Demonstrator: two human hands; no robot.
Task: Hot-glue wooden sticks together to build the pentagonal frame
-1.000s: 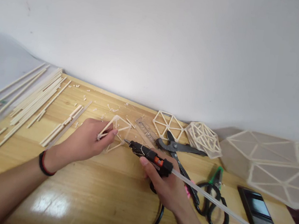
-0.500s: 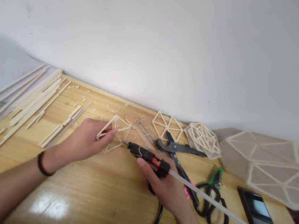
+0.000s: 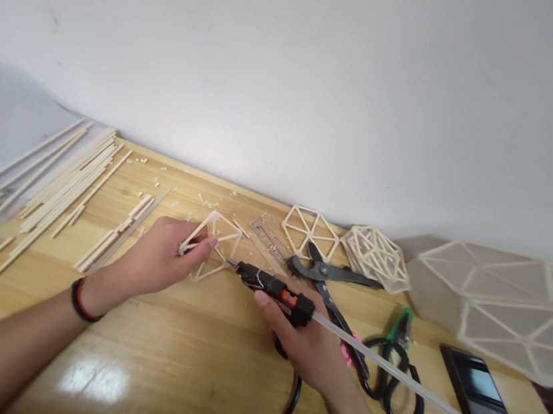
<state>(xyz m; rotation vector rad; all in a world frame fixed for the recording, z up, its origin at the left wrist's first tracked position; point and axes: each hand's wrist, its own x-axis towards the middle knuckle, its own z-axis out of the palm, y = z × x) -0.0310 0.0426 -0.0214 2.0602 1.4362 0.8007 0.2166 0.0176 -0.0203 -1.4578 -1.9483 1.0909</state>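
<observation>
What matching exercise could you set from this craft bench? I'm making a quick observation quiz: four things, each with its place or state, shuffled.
Things:
1. glue gun
2. stick frame
3. black scissors
4. long sticks

Places or states:
A. lying loose at the table's far left
B. pinched in the left hand
C. gripped in the right hand, nozzle at the frame
D. flat on the table, right of the right hand

Pairs: 1-C, 2-B, 3-D, 4-A
</observation>
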